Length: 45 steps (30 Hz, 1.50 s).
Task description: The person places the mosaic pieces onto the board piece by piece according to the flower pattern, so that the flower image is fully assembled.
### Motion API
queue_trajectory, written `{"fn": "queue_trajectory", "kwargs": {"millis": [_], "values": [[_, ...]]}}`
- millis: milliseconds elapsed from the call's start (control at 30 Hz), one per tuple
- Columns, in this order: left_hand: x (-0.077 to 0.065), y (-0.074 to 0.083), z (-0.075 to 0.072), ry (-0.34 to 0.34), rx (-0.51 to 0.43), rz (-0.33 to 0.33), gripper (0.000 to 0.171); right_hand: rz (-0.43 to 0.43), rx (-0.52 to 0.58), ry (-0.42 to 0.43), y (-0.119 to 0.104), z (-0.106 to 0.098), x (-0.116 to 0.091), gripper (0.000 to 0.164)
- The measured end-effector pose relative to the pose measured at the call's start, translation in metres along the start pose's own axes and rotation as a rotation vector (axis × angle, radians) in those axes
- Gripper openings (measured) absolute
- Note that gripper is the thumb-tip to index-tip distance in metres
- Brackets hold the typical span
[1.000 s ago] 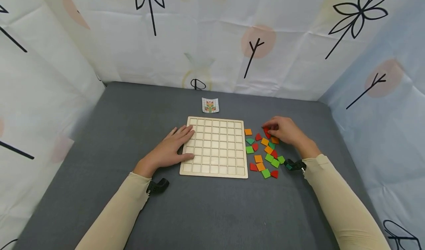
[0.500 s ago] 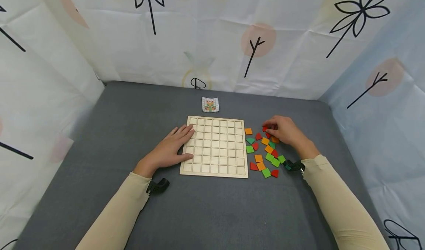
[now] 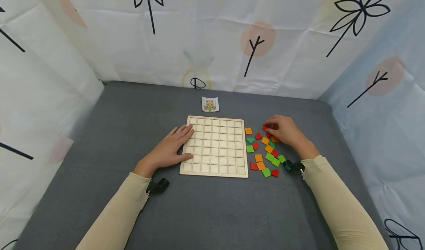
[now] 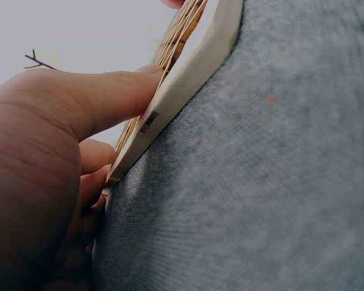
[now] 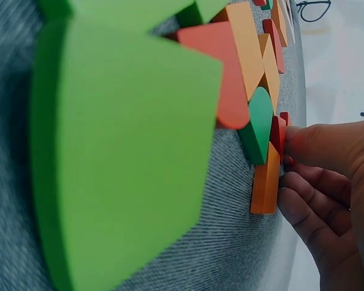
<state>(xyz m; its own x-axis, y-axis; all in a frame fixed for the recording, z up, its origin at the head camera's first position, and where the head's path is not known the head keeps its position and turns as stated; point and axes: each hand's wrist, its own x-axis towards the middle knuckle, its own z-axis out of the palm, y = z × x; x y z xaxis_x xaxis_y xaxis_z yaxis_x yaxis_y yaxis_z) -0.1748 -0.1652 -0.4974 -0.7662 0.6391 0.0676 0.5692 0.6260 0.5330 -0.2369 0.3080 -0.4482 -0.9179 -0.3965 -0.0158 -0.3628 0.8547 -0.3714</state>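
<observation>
My left hand (image 3: 170, 151) rests on the left edge of a square wooden grid board (image 3: 217, 146), fingers spread. In the left wrist view its thumb (image 4: 124, 91) lies over the board's pale rim (image 4: 188, 85). To the right of the board, my right hand (image 3: 284, 131) bends over the far end of a scatter of coloured tiles. Thumb and curled fingers pinch a small red tile (image 3: 265, 127), mostly hidden by the fingertips. Another red tile (image 5: 278, 134) stands beside the thumb, close to an orange tile (image 5: 266, 182) and a green one (image 5: 258, 127).
Several orange, red and green tiles lie loose right of the board, among them a light green tile (image 5: 133, 151) near the right wrist camera. Behind the board lies a small pattern card (image 3: 210, 105). A patterned cloth (image 3: 219, 39) hangs behind the grey table (image 3: 212, 213).
The right fingertips have shifted slightly among the red tiles; the red patch there now shows as two separate pieces. The left hand and the board have stayed in place.
</observation>
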Motion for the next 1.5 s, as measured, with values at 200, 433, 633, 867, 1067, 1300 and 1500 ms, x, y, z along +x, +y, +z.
{"fn": "queue_trajectory", "kwargs": {"millis": [200, 433, 633, 867, 1067, 1300, 1500], "values": [[0.001, 0.002, 0.0, 0.0, 0.0, 0.002, 0.091, -0.002, -0.002, 0.009, 0.001, 0.0, 0.0, 0.019], [0.001, 0.001, 0.0, -0.007, 0.006, -0.005, 0.092, -0.002, 0.003, 0.044, -0.004, -0.003, 0.001, 0.019], [0.001, 0.0, 0.0, -0.004, 0.004, 0.0, 0.092, -0.015, 0.003, 0.059, -0.012, -0.005, 0.002, 0.02], [0.001, 0.0, 0.0, -0.005, 0.006, -0.002, 0.093, -0.049, 0.021, 0.086, -0.022, -0.008, 0.003, 0.019], [0.0, 0.001, 0.0, -0.004, 0.002, -0.005, 0.093, -0.075, 0.04, 0.104, -0.028, -0.008, 0.003, 0.017], [0.0, 0.001, -0.001, 0.0, 0.0, -0.014, 0.095, -0.093, 0.04, 0.113, -0.031, -0.009, 0.004, 0.017], [0.001, 0.0, -0.001, 0.001, 0.009, -0.009, 0.094, -0.095, 0.038, 0.12, -0.033, -0.011, 0.005, 0.017]]}}
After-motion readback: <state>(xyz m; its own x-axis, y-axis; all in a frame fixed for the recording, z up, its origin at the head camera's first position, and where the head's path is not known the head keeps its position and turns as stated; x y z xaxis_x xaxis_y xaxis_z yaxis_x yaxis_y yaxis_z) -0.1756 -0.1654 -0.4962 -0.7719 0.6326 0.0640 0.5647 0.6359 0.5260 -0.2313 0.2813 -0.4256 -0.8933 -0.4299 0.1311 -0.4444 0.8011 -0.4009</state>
